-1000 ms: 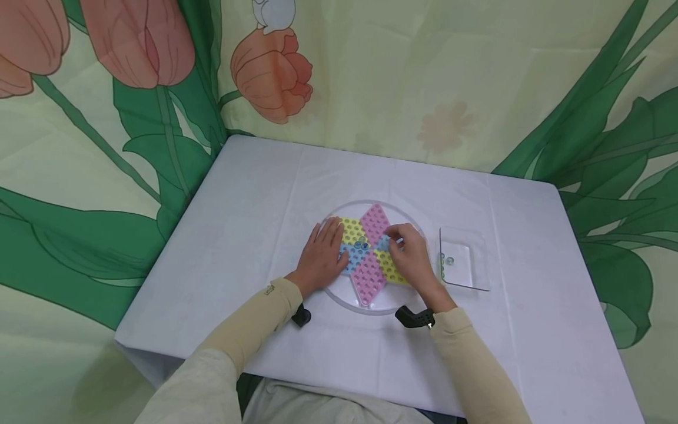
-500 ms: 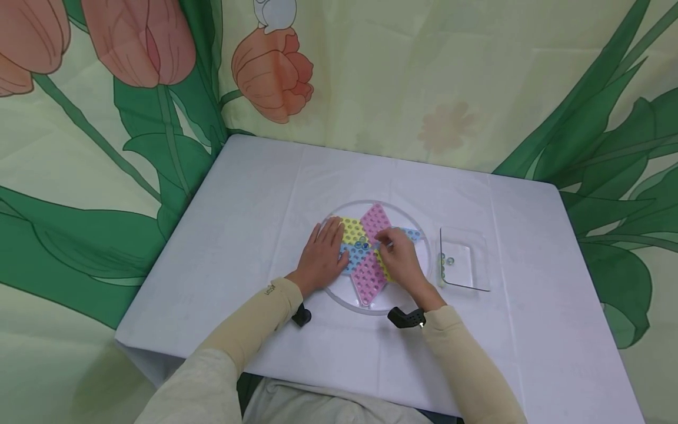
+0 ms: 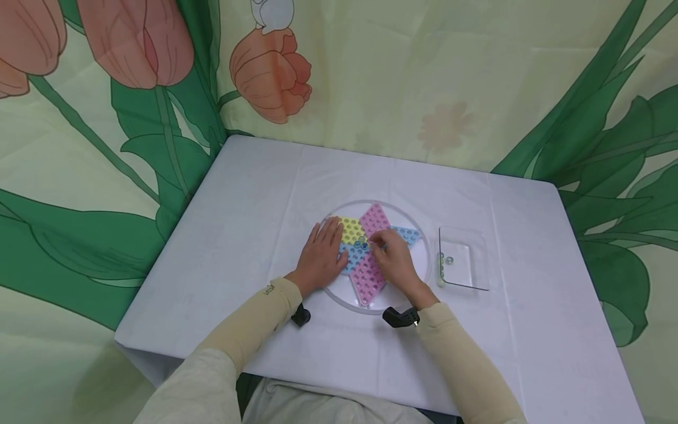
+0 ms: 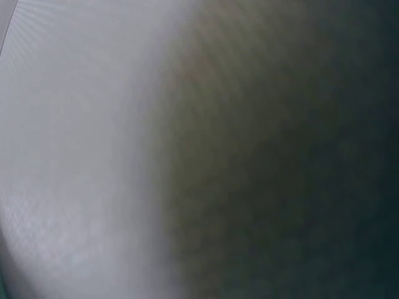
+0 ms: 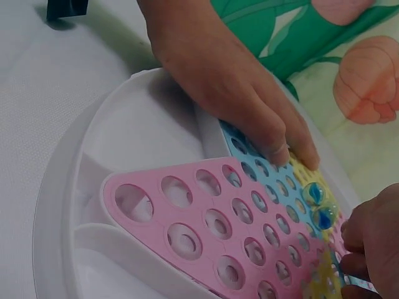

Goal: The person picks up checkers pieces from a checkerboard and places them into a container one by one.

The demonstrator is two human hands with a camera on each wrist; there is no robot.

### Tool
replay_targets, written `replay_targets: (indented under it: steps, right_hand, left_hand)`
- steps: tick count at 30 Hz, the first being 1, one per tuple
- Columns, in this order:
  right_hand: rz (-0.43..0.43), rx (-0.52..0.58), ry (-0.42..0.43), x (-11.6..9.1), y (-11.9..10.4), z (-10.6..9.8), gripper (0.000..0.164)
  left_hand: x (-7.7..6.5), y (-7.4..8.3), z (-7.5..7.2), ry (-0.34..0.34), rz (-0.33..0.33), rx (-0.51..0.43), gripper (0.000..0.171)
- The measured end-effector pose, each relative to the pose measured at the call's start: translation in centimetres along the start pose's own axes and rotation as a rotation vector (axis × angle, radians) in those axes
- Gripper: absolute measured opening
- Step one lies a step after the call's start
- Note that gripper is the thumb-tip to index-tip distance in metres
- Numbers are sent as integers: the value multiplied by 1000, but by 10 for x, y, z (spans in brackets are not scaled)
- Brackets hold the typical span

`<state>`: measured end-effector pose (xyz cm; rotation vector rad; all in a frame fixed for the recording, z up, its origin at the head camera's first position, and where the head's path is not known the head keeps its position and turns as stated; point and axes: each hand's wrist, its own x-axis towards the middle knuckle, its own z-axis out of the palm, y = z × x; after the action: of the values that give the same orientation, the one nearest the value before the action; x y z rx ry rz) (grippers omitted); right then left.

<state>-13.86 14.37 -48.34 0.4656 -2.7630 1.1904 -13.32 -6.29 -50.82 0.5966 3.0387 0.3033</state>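
A round Chinese checkers board (image 3: pixel 367 282) with a pink, yellow and blue star of holes lies on the table. My left hand (image 3: pixel 321 254) rests flat on its left side, over the yellow and blue points. Several glass marbles (image 3: pixel 361 243) sit near the star's centre; in the right wrist view, two blue-green marbles (image 5: pixel 318 205) show close to my right hand (image 5: pixel 376 240). The right hand's curled fingers bend down at the board just right of these marbles. Whether a marble is between its fingertips is hidden. The left wrist view is mostly dark blur.
To the right of the board stands a clear square box (image 3: pixel 463 259) with several marbles along its left side. A white cloth covers the table (image 3: pixel 254 200). Behind it hangs a tulip-printed backdrop (image 3: pixel 371 88). A black wrist camera (image 3: pixel 401 317) sits below the right wrist.
My right hand has moved left across the board, from the right blue point to near the centre, uncovering that blue point. The left hand and the visible marbles have stayed in place.
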Motion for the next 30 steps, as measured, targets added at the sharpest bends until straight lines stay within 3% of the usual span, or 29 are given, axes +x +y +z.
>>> replay_targets:
  steps: [11,30]
  right_hand:
    - [-27,-55,-12,3,-5,6,12]
    - [34,-86,-21,2,-13,11,15]
  left_hand:
    - [0,-1,3,13,-1,16,71]
    - [2,-1,4,1,3,36,71]
